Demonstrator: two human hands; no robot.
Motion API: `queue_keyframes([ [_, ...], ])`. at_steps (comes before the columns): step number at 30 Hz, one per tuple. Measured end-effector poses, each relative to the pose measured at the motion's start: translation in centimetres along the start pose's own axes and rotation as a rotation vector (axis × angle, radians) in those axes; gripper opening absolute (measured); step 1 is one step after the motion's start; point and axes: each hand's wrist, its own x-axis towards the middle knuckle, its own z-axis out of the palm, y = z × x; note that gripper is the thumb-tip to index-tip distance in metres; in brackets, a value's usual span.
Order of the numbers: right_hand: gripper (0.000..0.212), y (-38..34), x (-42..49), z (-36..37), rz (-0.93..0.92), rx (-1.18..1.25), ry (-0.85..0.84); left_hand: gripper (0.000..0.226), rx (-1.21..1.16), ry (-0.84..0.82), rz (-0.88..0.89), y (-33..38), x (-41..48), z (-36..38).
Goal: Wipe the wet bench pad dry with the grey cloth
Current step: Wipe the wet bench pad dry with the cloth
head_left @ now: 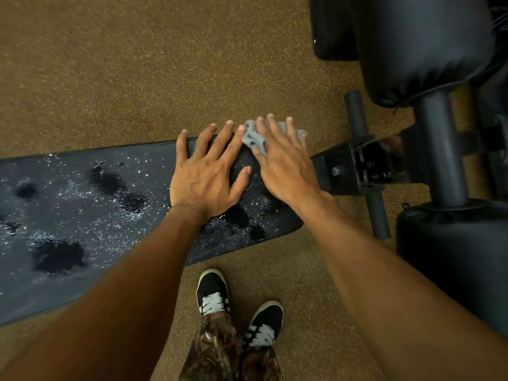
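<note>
Two bare hands pressed flat on one long black padded bench surface [82,215], at its narrow right end. Left hand [209,174] spread wide, palm down, fingers splayed, holding nothing, touching the pad directly. Right hand [283,163] just beside it, open and flat, fingers extended over one crumpled grey cloth [254,138], pinning it against the pad's far edge rather than gripping it; cloth bunched, partly poking out between and beyond the fingers. Pad wet: several dark pooled patches [57,254] and countless fine droplets scattered from the left end to below both wrists. Two black sneakers with white laces [213,292] on speckled brown rubber floor [137,64], camouflage trouser legs [220,350] above. Right of the pad, one dark metal bracket with numbered holes [365,166], plus black cylindrical roller pads [423,45].
</note>
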Motion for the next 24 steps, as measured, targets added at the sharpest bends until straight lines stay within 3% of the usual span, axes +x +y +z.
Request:
queue_keyframes([
  [3,0.061,1.8,-4.2,0.3,-0.119,-0.045,0.010,0.071,0.005,-0.003,0.004,0.0,0.0,0.0],
  [6,0.065,3.2,-6.2,0.2,-0.021,-0.023,-0.040,0.070,0.010,-0.002,-0.004,0.1,0.0,0.0],
  [9,0.058,1.5,-1.7,-0.4,0.088,0.082,-0.042,0.070,0.004,0.007,-0.004,0.0,0.0,0.1],
  [12,0.059,0.3,-0.2,-0.3,-0.031,-0.023,-0.007,0.071,0.003,-0.003,-0.002,0.1,0.0,0.1],
  [15,0.064,2.0,-4.4,0.5,-0.132,-0.121,-0.004,0.071,0.004,-0.013,-0.002,0.0,0.1,0.0],
  [18,0.065,3.4,-5.9,0.4,-0.047,-0.078,-0.050,0.071,0.008,0.000,-0.008,0.0,0.0,-0.1],
  [21,0.059,1.7,-1.4,-0.3,0.079,0.060,-0.034,0.071,0.006,0.010,-0.002,0.1,0.0,0.1],
  [24,0.060,0.5,-0.7,0.3,-0.003,-0.024,0.015,0.071,0.004,0.006,0.000,0.1,0.1,0.1],
])
